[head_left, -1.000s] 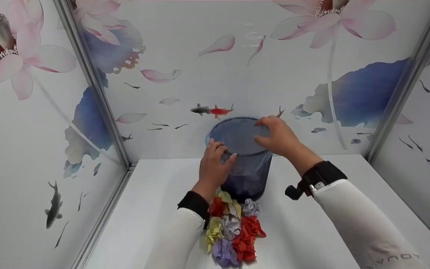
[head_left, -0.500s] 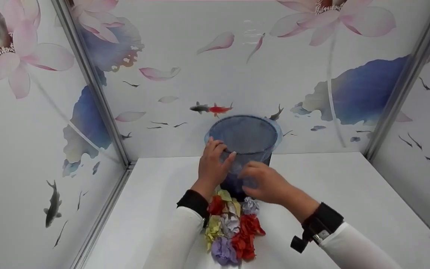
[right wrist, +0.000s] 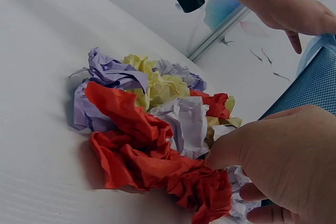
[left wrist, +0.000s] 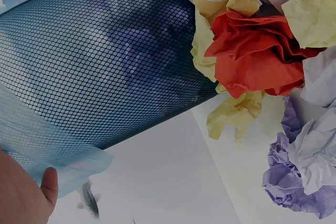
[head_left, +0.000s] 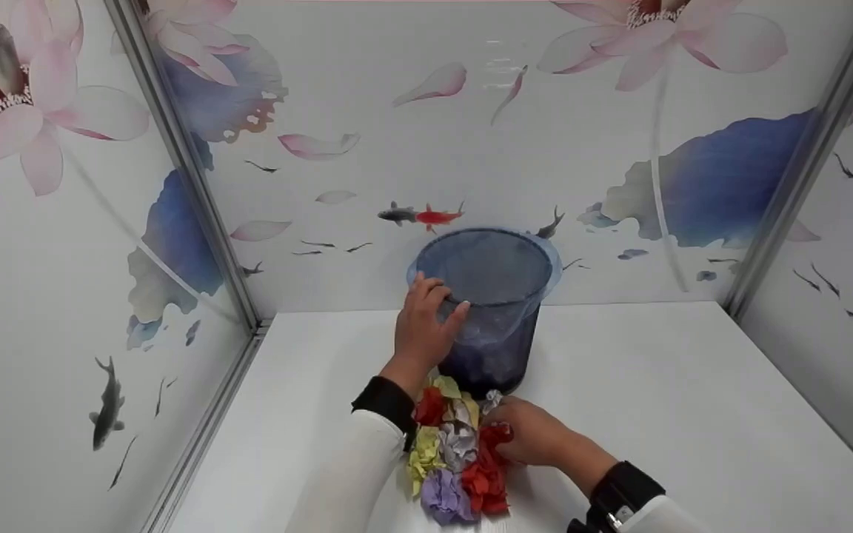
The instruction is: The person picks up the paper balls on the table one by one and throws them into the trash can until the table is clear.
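Note:
A dark blue mesh bin (head_left: 489, 355), lined with a thin blue plastic bag (head_left: 549, 277), stands upright near the back wall. My left hand (head_left: 426, 326) holds its left front rim, the thumb lying over the bag on the outside. In front of the bin lies a heap of crumpled paper balls. My right hand (head_left: 534, 433) is at the heap's right side, fingers curled about a pale grey-lilac paper ball (right wrist: 239, 192) that is partly hidden. Touching that hand are red paper balls (right wrist: 139, 153). Through the mesh, purplish crumpled shapes (left wrist: 144, 51) show low in the bin.
Purple paper (head_left: 445, 496), yellow paper (head_left: 424, 455) and white paper (right wrist: 184, 124) make up the rest of the heap on the white table (head_left: 641, 392). Printed white panels (head_left: 367, 89) with metal corner posts (head_left: 189, 178) enclose the back and sides.
My right hand has come from above the bin's opening down to the paper heap. The grey-lilac ball has shifted slightly under it. My left hand stays at the rim.

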### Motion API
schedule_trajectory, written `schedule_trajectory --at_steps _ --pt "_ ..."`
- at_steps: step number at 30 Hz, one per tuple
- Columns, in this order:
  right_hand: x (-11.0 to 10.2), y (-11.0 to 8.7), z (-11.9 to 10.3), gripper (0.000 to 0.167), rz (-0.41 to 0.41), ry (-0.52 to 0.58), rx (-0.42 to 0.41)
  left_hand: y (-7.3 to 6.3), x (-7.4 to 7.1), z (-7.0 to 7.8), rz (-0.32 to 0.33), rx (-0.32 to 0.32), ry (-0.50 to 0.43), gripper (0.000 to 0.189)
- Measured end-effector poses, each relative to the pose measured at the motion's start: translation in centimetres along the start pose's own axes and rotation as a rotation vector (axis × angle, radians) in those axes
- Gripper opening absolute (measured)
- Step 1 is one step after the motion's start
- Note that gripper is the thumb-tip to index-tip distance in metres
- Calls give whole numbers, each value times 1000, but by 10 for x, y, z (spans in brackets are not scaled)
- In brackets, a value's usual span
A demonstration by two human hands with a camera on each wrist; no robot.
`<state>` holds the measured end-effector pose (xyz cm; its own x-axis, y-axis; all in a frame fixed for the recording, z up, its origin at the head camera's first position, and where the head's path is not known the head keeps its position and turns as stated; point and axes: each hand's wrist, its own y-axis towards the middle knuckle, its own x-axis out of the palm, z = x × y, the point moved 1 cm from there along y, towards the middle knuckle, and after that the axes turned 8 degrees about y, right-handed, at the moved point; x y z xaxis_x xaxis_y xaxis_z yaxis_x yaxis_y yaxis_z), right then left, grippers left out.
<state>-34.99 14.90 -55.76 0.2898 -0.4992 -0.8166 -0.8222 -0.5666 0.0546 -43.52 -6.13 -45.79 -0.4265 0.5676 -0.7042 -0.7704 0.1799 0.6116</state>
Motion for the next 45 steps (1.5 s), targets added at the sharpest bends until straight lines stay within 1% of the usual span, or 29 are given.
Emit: schedule_trajectory --at_steps 3,8,11,14,16,20,24,27,29,31,36,41,45 --pt "8 0 6 32 -17 16 7 0 1 0 -2 -1 2 51" --pt "16 -1 13 36 -3 79 -26 -1 0 0 4 4 1 50" --pt "19 -2 15 40 2 91 -24 -1 0 0 12 9 5 49" --pt "21 -4 19 37 6 94 -3 -1 1 0 25 15 6 49" --pt "22 -4 21 33 15 110 7 -1 1 0 34 19 8 48" --pt "25 -6 24 26 26 152 9 -2 3 0 16 2 -4 47" --pt "28 -9 27 24 41 206 57 -2 4 0 -2 -6 -15 48" --pt "31 -10 27 23 46 253 123 -1 4 -1 8 3 -16 49" --pt "34 -9 27 22 48 266 156 -1 3 -2 17 8 -15 49" --pt "36 -9 26 22 59 262 171 -1 3 -3 24 10 -13 50" --pt "42 -8 30 24 97 254 168 -3 2 -5 26 9 -3 50" --pt "43 -9 39 30 109 312 159 -2 2 -3 24 7 0 49" --pt "39 -13 45 21 122 388 154 -1 3 0 22 8 -12 50"
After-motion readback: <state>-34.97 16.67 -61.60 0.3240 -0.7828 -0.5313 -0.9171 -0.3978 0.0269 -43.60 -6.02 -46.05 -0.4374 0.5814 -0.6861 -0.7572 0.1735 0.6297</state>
